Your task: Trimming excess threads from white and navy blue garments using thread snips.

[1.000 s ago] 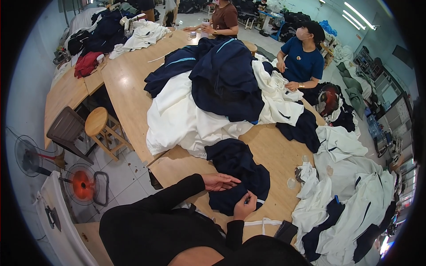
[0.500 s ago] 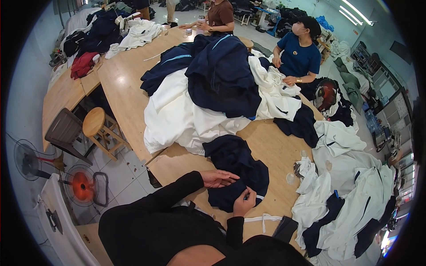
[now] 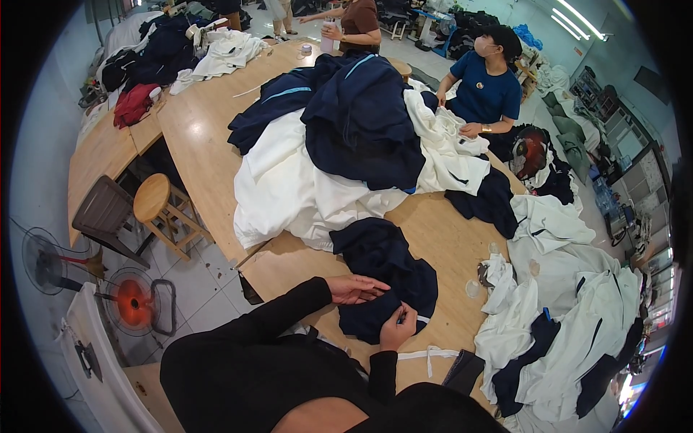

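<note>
A navy garment [image 3: 386,260] lies bunched on the table in front of me, with a short white strip at its right edge. My left hand [image 3: 355,289] is at its near left side, fingers stretched toward the right and pinching the fabric's edge at their tips. Just to the right and nearer to me, my right hand [image 3: 398,328] is closed over the same cloth. A small dark thing shows between its thumb and fingers, too small to name. Both hands are close together, and folds hide part of the fingertips.
Beyond the garment rises a heap of white cloth [image 3: 281,187] and navy cloth [image 3: 361,130]. More white garments [image 3: 577,339] spread at the right. A white tape [image 3: 432,355] lies near my right forearm. A co-worker in blue [image 3: 487,86] handles cloth across the table. A stool [image 3: 153,198] and fan [image 3: 135,303] stand left.
My hands and the navy garment are nearly still. Across the table, the person in brown has shifted and lifted a pale bottle; the co-worker in blue has moved a hand slightly.
</note>
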Demonstrator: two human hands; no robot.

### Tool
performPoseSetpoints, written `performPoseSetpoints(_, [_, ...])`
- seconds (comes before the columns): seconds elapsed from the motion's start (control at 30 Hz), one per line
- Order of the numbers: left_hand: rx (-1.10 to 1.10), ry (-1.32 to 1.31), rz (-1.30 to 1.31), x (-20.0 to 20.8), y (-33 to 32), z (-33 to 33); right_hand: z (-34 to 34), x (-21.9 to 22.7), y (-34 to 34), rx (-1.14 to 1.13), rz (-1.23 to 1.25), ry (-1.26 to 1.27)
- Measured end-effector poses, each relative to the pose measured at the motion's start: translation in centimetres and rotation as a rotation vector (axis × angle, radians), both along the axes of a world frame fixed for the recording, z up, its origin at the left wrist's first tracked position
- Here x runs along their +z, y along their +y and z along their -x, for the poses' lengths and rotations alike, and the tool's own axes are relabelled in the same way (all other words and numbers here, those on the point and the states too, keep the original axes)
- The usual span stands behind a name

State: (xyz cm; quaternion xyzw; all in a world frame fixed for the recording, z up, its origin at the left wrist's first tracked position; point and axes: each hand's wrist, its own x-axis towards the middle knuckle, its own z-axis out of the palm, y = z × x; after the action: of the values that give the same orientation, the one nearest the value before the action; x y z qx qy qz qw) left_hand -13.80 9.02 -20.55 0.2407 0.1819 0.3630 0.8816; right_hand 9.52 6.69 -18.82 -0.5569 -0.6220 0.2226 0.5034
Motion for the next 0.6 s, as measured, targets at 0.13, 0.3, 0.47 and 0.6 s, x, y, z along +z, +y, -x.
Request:
performPoseSetpoints(0.13, [0.003, 0.003, -0.016, -0.04, 0.02, 0.05, 0.22, 0.26, -0.02, -0.007, -0.026, 0.003])
performPoseSetpoints(0.3, [-0.005, 0.0, -0.004, 0.08, -0.08, 0.01, -0.08, 0.05, -0.14, -0.001, 0.002, 0.002])
performPoseSetpoints(0.47, [-0.008, -0.009, -0.004, 0.11, -0.02, 0.05, -0.22, -0.38, -0.01, -0.001, 0.007, -0.015])
performPoseSetpoints(0.6, [-0.006, -0.011, 0.003, 0.14, 0.22, 0.12, 0.18, 0.41, 0.13, 0.003, 0.005, 0.001])
